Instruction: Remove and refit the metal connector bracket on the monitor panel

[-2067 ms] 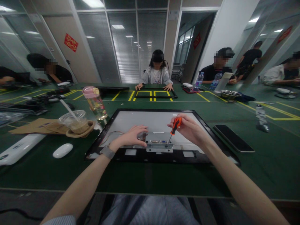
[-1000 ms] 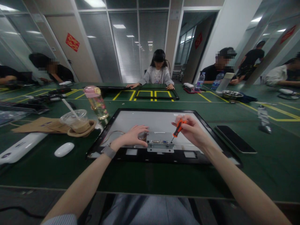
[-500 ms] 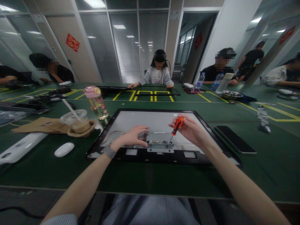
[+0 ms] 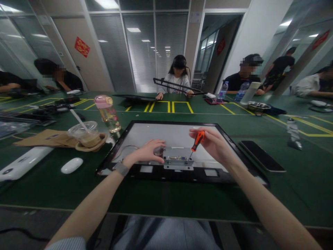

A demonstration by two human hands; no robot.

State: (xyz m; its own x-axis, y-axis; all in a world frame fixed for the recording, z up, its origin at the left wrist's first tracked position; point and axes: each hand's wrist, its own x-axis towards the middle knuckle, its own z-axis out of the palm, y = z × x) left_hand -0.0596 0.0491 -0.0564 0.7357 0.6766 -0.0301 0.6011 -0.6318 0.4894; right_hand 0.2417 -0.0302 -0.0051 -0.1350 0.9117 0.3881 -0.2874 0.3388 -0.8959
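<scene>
Across the green table lies a flat display panel [image 4: 145,133] with a black frame and a pale grey back. Near its front edge sits a metal bracket [image 4: 179,162] with a row of connector ports, one of them blue. My left hand [image 4: 147,152] is spread, thumb and fingers apart, against the left side of this metal part. In my right hand [image 4: 214,146] is an orange and black screwdriver [image 4: 198,140], tilted, its shaft pointing down. The tip meets the right end of the bracket, where a screw is too small to make out.
Left of the panel are a white mouse [image 4: 72,165], an iced drink cup [image 4: 85,133] and a pink-capped bottle [image 4: 108,114]. A black phone [image 4: 262,155] lies to the right. Opposite, a person [image 4: 178,78] holds a thin black frame [image 4: 179,86]. Other people sit around.
The person opposite has lifted the thin black frame off the table and tilted it. My hands and the screwdriver stay in nearly the same place on the bracket.
</scene>
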